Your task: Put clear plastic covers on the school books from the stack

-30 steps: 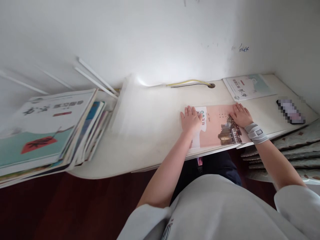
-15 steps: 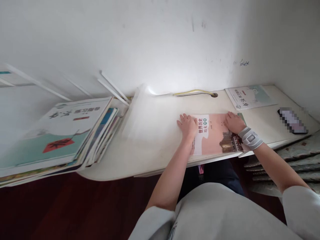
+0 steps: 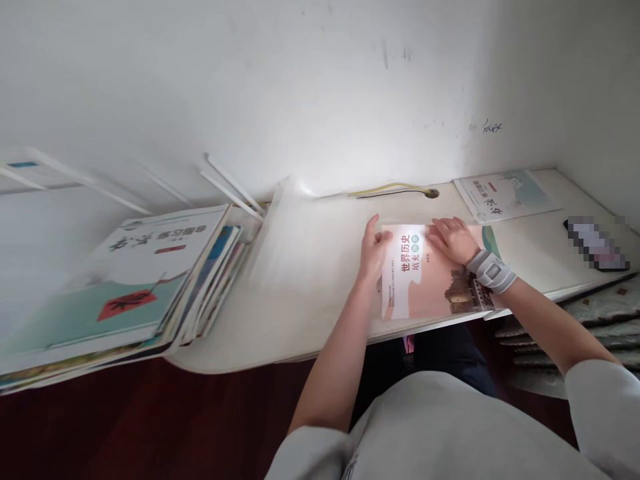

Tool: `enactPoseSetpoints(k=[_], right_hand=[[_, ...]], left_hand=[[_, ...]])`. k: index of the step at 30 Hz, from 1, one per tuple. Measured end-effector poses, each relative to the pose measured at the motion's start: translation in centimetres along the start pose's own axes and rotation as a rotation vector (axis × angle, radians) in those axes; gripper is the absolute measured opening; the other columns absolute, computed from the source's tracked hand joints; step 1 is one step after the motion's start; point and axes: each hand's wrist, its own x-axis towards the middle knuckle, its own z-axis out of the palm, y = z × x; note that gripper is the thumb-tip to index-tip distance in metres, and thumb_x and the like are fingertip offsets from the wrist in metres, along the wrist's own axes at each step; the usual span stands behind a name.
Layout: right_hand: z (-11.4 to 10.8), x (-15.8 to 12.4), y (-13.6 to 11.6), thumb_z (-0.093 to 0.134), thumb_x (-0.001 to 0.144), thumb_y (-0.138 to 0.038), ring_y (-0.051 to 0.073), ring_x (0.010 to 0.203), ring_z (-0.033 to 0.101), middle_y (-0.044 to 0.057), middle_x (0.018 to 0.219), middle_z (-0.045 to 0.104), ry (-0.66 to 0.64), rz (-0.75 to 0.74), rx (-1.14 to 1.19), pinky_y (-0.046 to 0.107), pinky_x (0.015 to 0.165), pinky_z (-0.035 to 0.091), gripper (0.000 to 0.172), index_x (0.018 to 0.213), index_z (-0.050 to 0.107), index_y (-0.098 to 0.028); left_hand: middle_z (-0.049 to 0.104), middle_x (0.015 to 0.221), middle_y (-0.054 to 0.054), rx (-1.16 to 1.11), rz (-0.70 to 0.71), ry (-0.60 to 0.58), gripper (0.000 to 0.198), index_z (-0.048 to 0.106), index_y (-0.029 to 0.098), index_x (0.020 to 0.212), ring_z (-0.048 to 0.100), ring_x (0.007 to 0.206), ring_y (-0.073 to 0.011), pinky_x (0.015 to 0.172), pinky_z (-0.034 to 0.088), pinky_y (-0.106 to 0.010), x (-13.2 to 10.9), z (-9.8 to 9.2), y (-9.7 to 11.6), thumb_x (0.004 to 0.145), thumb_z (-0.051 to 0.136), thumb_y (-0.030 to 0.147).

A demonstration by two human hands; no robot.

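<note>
A pink and white book [image 3: 425, 283] lies on the white desk [image 3: 310, 293] in front of me. My left hand [image 3: 373, 250] stands on edge at the book's left side, fingers straight and together, touching the spine edge. My right hand [image 3: 453, 240], with a grey band on the wrist, lies flat on the cover's upper part with the fingers spread. A clear plastic sheet [image 3: 305, 233] lies on the desk just left of the book.
A tall slanted stack of books [image 3: 135, 287] fills the desk's left end. A thin white and teal booklet [image 3: 505, 195] lies at the back right. A blurred dark object [image 3: 597, 243] sits at the right edge. A yellow cable [image 3: 390, 190] runs along the wall.
My left hand has come off the cover and turned on edge against the book's left side. My right hand has slid left across the cover. The book's title strip now shows.
</note>
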Motion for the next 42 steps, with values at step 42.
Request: enactPoseSetpoints(k=[42], right_hand=[[-6.9,-3.1,8.9,0.069,0.066,-0.043,0.01,0.052,0.047,-0.004,0.06,0.053,0.302,0.68,1.15,0.023,0.048,0.04,0.031,0.086,0.06,-0.022]], left_hand=[[0.054,0.06,0.004,-0.472,0.073,0.003,0.03,0.06,0.017,0.068,0.049,0.055,-0.0084,0.052,0.038,-0.02,-0.8,-1.4,2.4,0.059,0.076,0.041]])
